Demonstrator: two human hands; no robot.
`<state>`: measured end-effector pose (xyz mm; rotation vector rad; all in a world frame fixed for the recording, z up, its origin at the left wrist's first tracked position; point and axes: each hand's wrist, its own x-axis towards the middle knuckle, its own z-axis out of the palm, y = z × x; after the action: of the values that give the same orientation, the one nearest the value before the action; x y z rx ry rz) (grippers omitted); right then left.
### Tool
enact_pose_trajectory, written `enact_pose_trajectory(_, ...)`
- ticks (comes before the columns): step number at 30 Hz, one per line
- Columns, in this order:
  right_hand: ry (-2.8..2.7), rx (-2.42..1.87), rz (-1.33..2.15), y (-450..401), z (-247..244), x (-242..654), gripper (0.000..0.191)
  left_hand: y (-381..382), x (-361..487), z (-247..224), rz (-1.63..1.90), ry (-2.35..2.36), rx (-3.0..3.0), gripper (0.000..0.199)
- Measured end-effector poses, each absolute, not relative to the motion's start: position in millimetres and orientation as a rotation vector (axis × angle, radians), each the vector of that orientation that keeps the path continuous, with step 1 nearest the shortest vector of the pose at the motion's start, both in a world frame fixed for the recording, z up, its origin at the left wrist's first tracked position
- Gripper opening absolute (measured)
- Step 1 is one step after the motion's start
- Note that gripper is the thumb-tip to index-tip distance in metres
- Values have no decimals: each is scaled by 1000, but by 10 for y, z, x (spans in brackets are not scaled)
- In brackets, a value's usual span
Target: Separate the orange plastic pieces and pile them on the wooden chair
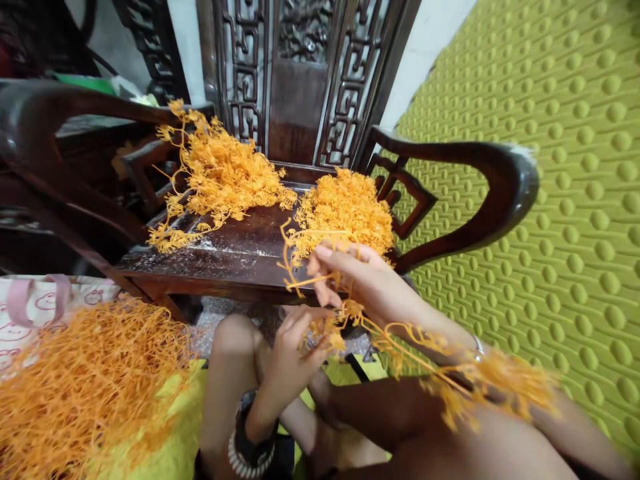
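My right hand [363,277] is in front of the chair seat, thumb and fingers closed around thin stems of an orange plastic sprig [395,333]. Stem ends stick out to the left of its fingertips. Lower down, my left hand [293,350] is closed on a frilly, clustered part of the same orange strand, just below the right hand. From between the hands the strand trails right over my forearm and leg, where its end is blurred. Beyond my right hand, a heap of short orange sprig pieces [345,207] rests on the seat.
The dark wooden armchair [240,257] stands ahead, its seat dusted white. A looser orange pile [225,170] lies on its left side. At lower left a large heap of bare orange stems [95,380] sits beside a patterned bag [25,300]. Yellow-green padded wall [565,220] closes the right.
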<state>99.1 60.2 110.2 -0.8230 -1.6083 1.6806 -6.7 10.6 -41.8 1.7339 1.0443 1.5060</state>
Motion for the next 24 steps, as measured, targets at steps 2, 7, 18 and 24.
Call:
enact_pose_trajectory(2, -1612, -814, 1601, 591, 1141, 1041, 31, 96, -136, -404, 1641, 1235, 1751, 18)
enact_pose_trajectory(7, -1504, -847, 1742, 586, 1097, 1137, 28, 83, -444, -426, 1985, 1578, 1651, 6)
enact_pose_trajectory(18, -2348, -492, 1771, 441, 1166, 1329, 60, 150, -552, 68, 2254, 1451, 1335, 30)
enact_pose_trajectory(24, -2894, -570, 1068, 2, 1601, 1654, 77, 206, -591, 71, 2180, 1435, 1495, 8)
